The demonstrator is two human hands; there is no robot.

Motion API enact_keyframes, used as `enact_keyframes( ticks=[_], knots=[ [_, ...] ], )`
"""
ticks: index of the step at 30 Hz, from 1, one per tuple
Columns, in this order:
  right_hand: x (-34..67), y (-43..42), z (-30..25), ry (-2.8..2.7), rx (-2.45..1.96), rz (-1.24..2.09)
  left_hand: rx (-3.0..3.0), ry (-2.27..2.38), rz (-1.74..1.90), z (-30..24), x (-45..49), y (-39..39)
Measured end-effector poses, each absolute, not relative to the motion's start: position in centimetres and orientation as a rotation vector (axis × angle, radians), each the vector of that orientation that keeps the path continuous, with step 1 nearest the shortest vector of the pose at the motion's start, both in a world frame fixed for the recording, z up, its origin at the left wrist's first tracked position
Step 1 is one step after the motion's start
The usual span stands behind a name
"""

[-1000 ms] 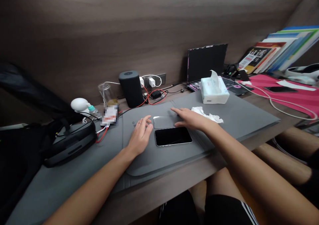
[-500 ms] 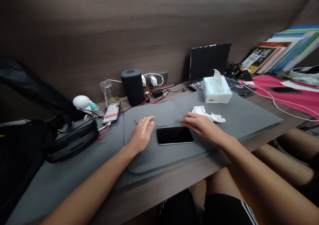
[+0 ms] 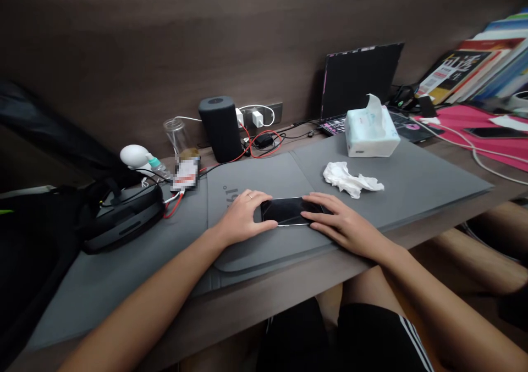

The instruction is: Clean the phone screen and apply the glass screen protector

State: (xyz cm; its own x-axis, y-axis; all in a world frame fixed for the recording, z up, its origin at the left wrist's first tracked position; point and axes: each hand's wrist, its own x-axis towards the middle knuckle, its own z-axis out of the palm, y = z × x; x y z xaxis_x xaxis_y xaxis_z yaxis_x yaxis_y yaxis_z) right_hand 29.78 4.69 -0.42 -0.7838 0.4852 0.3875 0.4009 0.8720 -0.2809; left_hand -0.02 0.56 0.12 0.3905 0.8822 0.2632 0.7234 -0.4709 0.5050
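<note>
The phone lay flat, screen up, on the gray mat between the 2 hands. The left hand curved around 1 end, thumb at the near edge; the right hand spread its fingers over the other. Whether either gripped was unclear. The step looked like steadying or aligning; the next move seemed to call for light, even fingertip control.

phone lies on mat, left of tissue.

Dim, soft light leaves the wall dark and the left edge in deep shadow as books stretch and blur at right and pixelation masks a device.
</note>
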Motion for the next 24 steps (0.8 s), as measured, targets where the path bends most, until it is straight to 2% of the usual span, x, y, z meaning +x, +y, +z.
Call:
enact_keyframes(
  ticks=[24],
  knots=[
    [29.84, 4.69, -0.86, -2.548, -0.686, 0.302, 2.337, 1.485, 0.68, -0.05, -0.17, 0.43]
  ],
)
